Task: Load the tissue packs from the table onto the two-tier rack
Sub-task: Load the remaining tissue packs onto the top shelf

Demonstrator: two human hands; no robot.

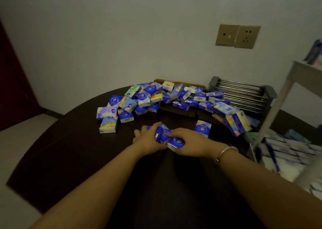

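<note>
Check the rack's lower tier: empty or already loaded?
Loaded. Rows of tissue packs already lie on the rack's lower tier at right.

On the pale wall (122,28) above the far edge of the scene sit two brass-coloured plates side by side and touching: a switch plate (227,34) on the left and a power socket (248,36) on the right (the pair looks slightly tilted and loose at its lower edge). Below them, against the wall, lies a grey dish-drying rack of parallel metal rods (244,94). A dark red door (12,82) fills the left margin, and a light tiled floor (19,136) spreads beneath it. A silver bangle (224,153) circles one wrist.
</note>
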